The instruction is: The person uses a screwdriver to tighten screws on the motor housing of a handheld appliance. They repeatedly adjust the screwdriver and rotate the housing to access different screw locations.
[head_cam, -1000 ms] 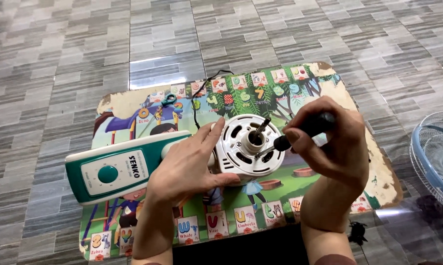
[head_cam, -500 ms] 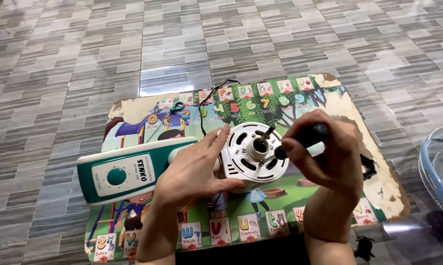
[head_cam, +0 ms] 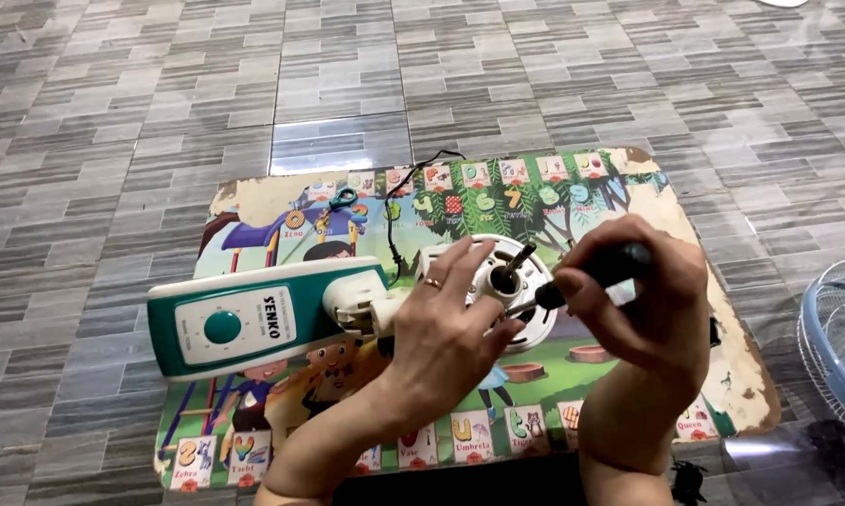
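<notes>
A fan body lies on its side on a colourful picture mat [head_cam: 282, 206]. Its green and white base [head_cam: 254, 319] with a round dial points left, and the white round motor housing [head_cam: 526, 281] with a dark shaft faces up. My left hand [head_cam: 446, 333] grips the motor housing from the near side, a ring on one finger. My right hand [head_cam: 643, 300] is closed around a black-handled screwdriver [head_cam: 591, 272] whose tip touches the housing beside the shaft. A thin black cord [head_cam: 404, 211] runs off behind the fan.
The mat lies on a grey tiled floor [head_cam: 113, 141]. A light blue wire fan guard [head_cam: 839, 342] sits at the right edge. A small dark object [head_cam: 689, 478] lies by the mat's near edge.
The camera has tilted, so the mat and fan sit lower in view. My left hand has closed more over the motor housing. The screwdriver stays at the housing.
</notes>
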